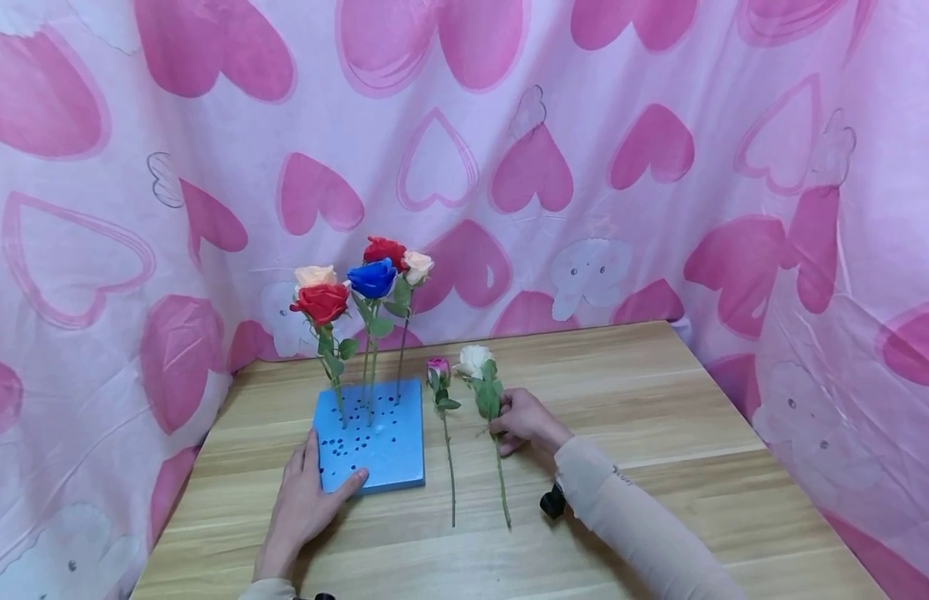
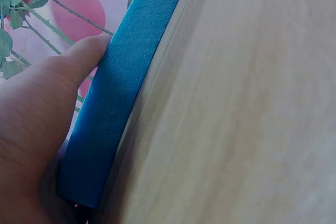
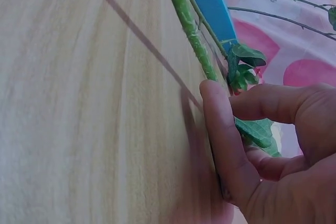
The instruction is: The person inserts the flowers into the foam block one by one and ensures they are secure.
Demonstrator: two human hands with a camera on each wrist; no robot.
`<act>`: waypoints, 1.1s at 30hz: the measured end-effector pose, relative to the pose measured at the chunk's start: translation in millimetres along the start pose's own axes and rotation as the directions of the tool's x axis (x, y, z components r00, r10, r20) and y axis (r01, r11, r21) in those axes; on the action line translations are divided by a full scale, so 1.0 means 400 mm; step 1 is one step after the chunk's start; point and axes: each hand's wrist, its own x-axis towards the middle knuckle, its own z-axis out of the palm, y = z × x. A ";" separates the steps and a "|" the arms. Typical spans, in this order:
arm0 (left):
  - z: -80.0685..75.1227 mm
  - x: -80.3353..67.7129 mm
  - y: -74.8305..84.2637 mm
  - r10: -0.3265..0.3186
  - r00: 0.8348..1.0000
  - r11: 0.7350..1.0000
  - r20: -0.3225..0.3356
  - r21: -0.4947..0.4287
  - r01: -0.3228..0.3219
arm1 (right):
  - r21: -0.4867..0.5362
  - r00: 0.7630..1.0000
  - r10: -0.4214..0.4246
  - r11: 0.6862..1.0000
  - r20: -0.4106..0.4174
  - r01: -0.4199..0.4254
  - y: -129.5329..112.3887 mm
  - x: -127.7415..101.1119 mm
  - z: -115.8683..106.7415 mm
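Note:
My left hand [image 1: 308, 492] holds the near left corner of a blue foam block [image 1: 397, 467], the thumb over its front edge and the other fingers along its left side. Several artificial roses stand upright in the block's holes, among them a red rose [image 1: 322, 302], a blue rose [image 1: 372, 278] and a pale peach rose [image 1: 418, 267]. To the right, my right hand [image 1: 527, 419] pinches the green stem [image 3: 191, 35] of a white rose [image 1: 475, 362], just below its leaves. That rose lies along the table. Between block and hand lies a pink-purple rose [image 1: 437, 369].
The wooden table [image 1: 621, 392] runs back to a pink curtain [image 1: 464, 167] printed with hearts. Many small holes dot the block's top. A black object [image 1: 552, 502] sits at the right wrist, below the sleeve [image 1: 621, 508].

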 end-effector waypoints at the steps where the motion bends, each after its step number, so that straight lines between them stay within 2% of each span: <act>1: 0.000 0.001 0.000 0.002 1.000 1.000 -0.003 -0.002 -0.002 | -0.003 1.000 0.001 1.000 0.006 -0.001 0.001 0.000 -0.003; 8: -0.004 0.003 0.005 -0.003 1.000 1.000 -0.006 0.001 0.003 | 0.029 0.999 0.018 0.999 0.035 -0.019 0.002 0.002 -0.015; 20: -0.002 -0.002 0.008 -0.011 1.000 1.000 0.004 0.007 0.011 | 0.065 0.998 -0.008 0.998 0.057 0.004 0.001 0.001 -0.028; 27: 0.003 0.001 0.004 -0.012 1.000 1.000 -0.004 0.000 0.012 | 0.116 0.994 -0.059 0.992 0.096 0.048 -0.012 0.000 -0.034; 33: 0.004 0.005 0.002 -0.011 1.000 1.000 -0.021 -0.006 0.011 | 0.119 0.990 -0.110 0.988 0.089 0.099 -0.030 -0.002 -0.035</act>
